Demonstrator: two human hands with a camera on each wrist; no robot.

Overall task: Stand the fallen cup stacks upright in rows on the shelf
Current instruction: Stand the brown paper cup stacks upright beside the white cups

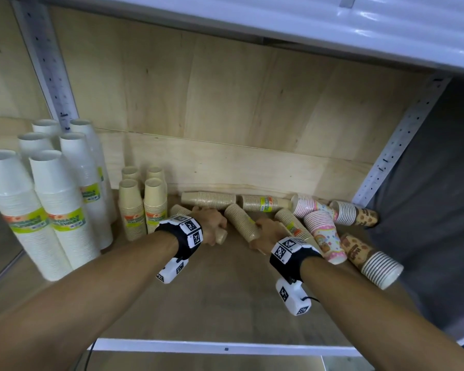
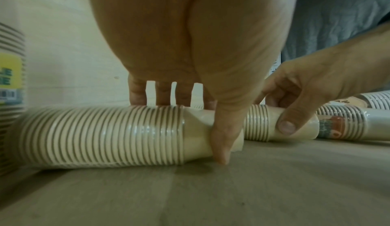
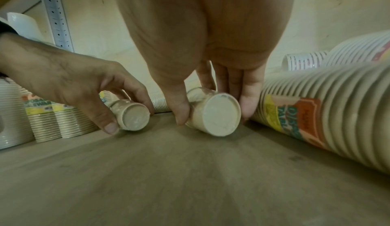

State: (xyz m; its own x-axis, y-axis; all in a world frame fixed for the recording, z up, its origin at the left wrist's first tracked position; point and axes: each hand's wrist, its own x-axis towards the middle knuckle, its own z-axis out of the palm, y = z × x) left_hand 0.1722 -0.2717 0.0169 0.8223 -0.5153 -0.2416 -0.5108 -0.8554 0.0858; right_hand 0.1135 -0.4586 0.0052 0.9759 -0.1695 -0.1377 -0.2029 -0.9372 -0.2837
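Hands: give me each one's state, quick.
Left hand: closed, fingers around a fallen beige cup stack.
Right hand: closed around another fallen beige cup stack.

A wooden shelf board [image 1: 225, 303] with a white front edge carries everything here. At its left stand tall white cup stacks [image 1: 56, 210], upright in rows, green-labelled. Just beside them stand four short beige cup stacks [image 1: 142, 202], upright, two by two. Across the back lie fallen beige cup stacks [image 1: 209, 200], flat on the board, some crossing, two of them under the person's hands. At the right lie pink patterned cup stacks [image 1: 323, 231] and brown patterned cup stacks [image 1: 370, 257], tumbled against each other, one near the front corner.
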